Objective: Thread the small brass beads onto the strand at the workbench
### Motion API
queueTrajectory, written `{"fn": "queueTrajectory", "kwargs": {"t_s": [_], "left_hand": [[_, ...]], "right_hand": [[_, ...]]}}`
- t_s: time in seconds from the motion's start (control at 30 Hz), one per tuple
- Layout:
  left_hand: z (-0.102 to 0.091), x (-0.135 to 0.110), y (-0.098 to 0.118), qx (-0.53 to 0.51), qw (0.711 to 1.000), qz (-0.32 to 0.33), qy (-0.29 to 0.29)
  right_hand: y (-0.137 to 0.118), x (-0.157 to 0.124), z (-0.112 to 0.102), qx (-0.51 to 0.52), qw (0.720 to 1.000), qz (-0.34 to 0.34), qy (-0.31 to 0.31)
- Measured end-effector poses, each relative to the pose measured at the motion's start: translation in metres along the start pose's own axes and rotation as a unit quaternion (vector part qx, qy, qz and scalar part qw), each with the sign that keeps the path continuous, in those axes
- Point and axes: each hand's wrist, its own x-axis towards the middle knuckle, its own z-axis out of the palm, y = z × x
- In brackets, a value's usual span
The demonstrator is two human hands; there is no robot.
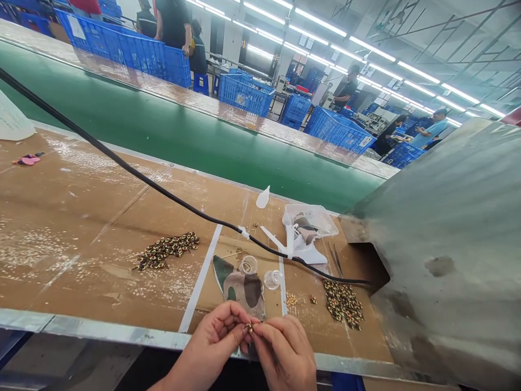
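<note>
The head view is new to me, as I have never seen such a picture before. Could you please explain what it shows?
There is no robot here. The camera sits on a person's head and looks forward and down, so the bare hands at the bottom are the wearer's own. The left hand and right hand pinch a small dark-and-yellow piece between their fingertips. On the brown work surface lie two piles of similar pieces, left and right, with camouflage cloth between them. A black cable crosses above.
</note>
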Motion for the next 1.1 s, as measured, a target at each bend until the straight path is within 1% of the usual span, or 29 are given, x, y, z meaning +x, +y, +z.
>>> {"fn": "queueTrajectory", "kwargs": {"t_s": [0.1,0.23,0.33,0.4,0.47,0.6,0.67,0.77,0.87,0.97,1.1], "left_hand": [[0.001,-0.001,0.001,0.002,1.000,-0.002,0.000],[0.002,0.000,0.002,0.016,1.000,-0.008,0.002],[0.002,0.002,0.000,0.033,0.999,-0.021,0.004],[0.000,0.004,-0.001,0.042,0.999,-0.032,0.009],[-0.001,0.005,-0.002,0.052,0.998,-0.037,0.013],[-0.002,0.006,-0.002,0.061,0.998,-0.034,0.008],[-0.002,0.006,-0.002,0.059,0.998,-0.031,0.006],[-0.001,0.005,-0.002,0.060,0.998,-0.032,0.005],[-0.001,0.005,-0.002,0.063,0.997,-0.035,0.002],[-0.001,0.005,-0.002,0.072,0.997,-0.033,0.005],[0.000,0.006,-0.001,0.074,0.996,-0.040,0.006]], "right_hand": [[0.001,-0.003,0.001,-0.004,1.000,0.009,-0.015],[0.000,-0.005,0.001,0.015,0.998,0.051,-0.038],[0.005,-0.005,-0.002,0.017,0.996,0.073,-0.056],[0.015,-0.006,-0.007,-0.006,0.994,0.095,-0.056],[0.029,-0.009,-0.014,-0.048,0.989,0.132,-0.037],[0.061,-0.021,-0.029,-0.135,0.966,0.220,-0.010],[0.074,-0.026,-0.035,-0.152,0.960,0.236,-0.007],[0.086,-0.032,-0.040,-0.164,0.958,0.238,-0.004],[0.087,-0.033,-0.040,-0.175,0.957,0.233,0.008],[0.077,-0.026,-0.037,-0.169,0.962,0.216,0.001],[0.058,-0.012,-0.031,-0.129,0.972,0.185,-0.060]]}}
